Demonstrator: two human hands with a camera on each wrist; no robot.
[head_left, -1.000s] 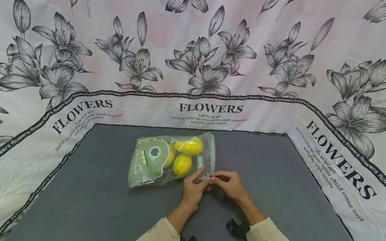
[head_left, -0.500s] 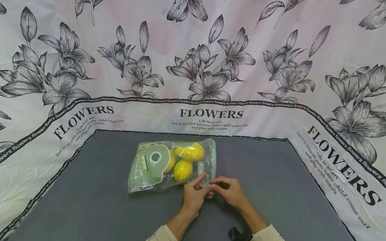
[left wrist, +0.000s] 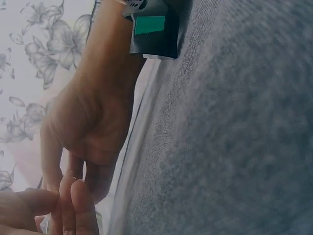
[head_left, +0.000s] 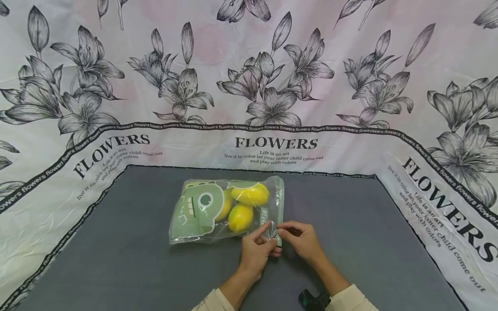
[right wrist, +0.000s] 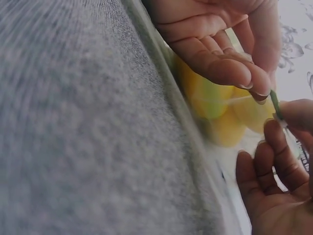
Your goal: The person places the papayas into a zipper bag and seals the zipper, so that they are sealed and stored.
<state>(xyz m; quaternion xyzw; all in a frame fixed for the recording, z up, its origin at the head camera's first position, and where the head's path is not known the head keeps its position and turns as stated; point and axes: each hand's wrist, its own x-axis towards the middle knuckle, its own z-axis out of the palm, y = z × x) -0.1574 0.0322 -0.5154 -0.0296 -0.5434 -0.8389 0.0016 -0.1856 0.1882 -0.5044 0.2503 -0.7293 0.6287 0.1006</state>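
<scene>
A clear zip bag (head_left: 194,216) with a green dinosaur print lies on the grey tabletop, holding several yellow lemons (head_left: 240,218). Its green-edged opening (head_left: 281,194) faces right. At the near right corner, my left hand (head_left: 253,257) pinches the bag, forefinger stretched over the clear film. My right hand (head_left: 305,242) pinches the green edge just beyond the left thumb. The right wrist view shows that green strip (right wrist: 276,104) between the right thumb and forefinger, with lemons (right wrist: 220,107) blurred behind the left fingers. In the left wrist view the hands hide most of the bag.
The grey cloth (head_left: 136,268) spreads around the bag on all sides. A white flower-printed curtain (head_left: 272,86) borders the table at the back and sides. A black wrist camera (head_left: 313,300) sits at the right cuff.
The right fingertips have slid slightly away from the left thumb, up along the bag's edge. The left hand keeps its place at the corner. The head view has shifted a little.
</scene>
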